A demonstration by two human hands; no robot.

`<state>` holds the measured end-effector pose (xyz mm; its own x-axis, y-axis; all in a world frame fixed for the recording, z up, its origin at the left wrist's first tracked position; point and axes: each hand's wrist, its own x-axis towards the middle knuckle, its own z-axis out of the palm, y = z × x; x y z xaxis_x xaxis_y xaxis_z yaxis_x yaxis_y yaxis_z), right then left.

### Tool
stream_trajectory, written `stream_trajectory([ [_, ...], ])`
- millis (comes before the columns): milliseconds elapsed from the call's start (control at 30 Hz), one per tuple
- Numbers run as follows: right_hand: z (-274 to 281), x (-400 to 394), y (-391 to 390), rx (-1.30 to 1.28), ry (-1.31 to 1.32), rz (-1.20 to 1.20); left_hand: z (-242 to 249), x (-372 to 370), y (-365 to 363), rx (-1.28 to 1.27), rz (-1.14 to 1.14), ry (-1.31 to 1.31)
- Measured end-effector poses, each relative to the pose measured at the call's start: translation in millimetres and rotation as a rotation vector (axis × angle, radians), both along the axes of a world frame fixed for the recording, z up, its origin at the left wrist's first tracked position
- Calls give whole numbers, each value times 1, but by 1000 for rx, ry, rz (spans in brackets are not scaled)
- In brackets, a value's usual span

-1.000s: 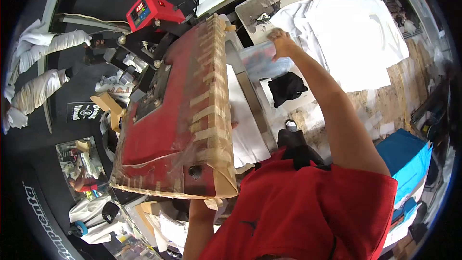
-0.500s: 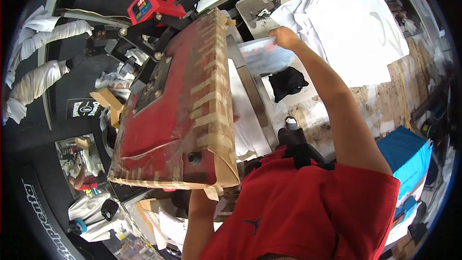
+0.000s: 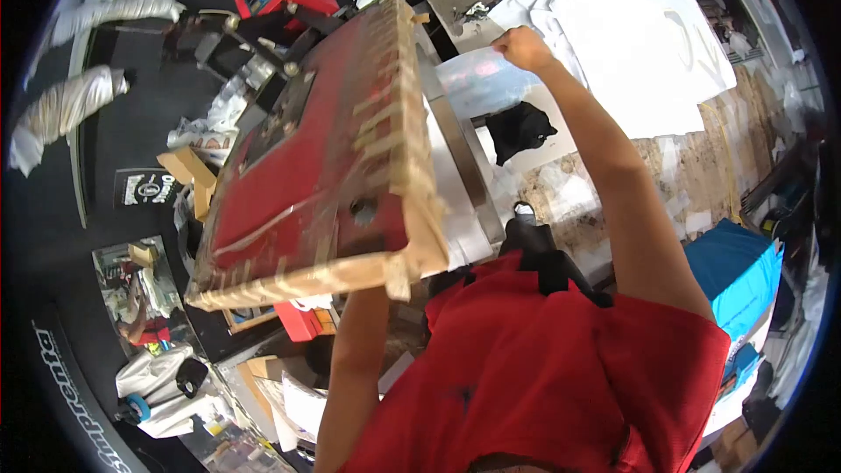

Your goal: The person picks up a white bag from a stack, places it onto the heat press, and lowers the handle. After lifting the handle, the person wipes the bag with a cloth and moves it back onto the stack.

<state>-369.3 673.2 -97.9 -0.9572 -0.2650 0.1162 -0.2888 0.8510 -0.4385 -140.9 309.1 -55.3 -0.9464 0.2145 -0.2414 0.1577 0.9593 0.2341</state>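
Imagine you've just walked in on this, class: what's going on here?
A person in a red shirt is reaching forward with the right hand, which seems to pinch the corner of a translucent sheet. The left arm goes behind a large red panel with taped edges, so the left hand is hidden. A bunched black cloth lies near the sheet, and white fabric is spread out beyond the right hand.

The tilted red panel (image 3: 293, 210) blocks the left side, with room to pass above the white cloth (image 3: 644, 48).
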Motion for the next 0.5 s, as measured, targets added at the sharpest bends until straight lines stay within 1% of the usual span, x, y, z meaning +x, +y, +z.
stream_trajectory([
  [33,14,7,-2,33,-75,-70,5,0,3,-21,-27,39],
  [67,28,18,-4,42,-74,-62,5,0,2,-42,-56,79],
  [100,43,29,-5,30,-22,-115,5,-3,1,-155,-83,56],
  [133,54,38,-8,18,31,-170,-4,-4,-6,-146,-81,64],
  [167,53,46,-11,-49,156,-211,-20,-2,-18,183,-73,81],
  [200,60,58,-19,-40,163,-212,-36,-2,-28,513,-66,97],
  [233,71,74,-33,-119,239,-266,-53,-8,-32,361,-118,29],
  [267,81,90,-48,-196,316,-316,4,-1,-11,-38,-146,118],
  [300,83,107,-67,-254,389,-316,24,1,-4,254,-10,-54],
  [333,92,133,-77,-395,445,-89,32,2,-2,546,127,-229],
  [367,105,168,-106,-663,430,7,19,6,-8,167,-60,40],
  [400,55,173,-136,-844,367,-33,18,13,-7,182,-55,47],
  [433,76,197,-164,-268,617,-141,16,23,-5,119,-101,181],
  [467,66,215,-189,-28,260,-84,14,34,-7,52,-144,311],
  [500,71,237,-207,-195,305,82,10,46,-15,60,-134,312],
])
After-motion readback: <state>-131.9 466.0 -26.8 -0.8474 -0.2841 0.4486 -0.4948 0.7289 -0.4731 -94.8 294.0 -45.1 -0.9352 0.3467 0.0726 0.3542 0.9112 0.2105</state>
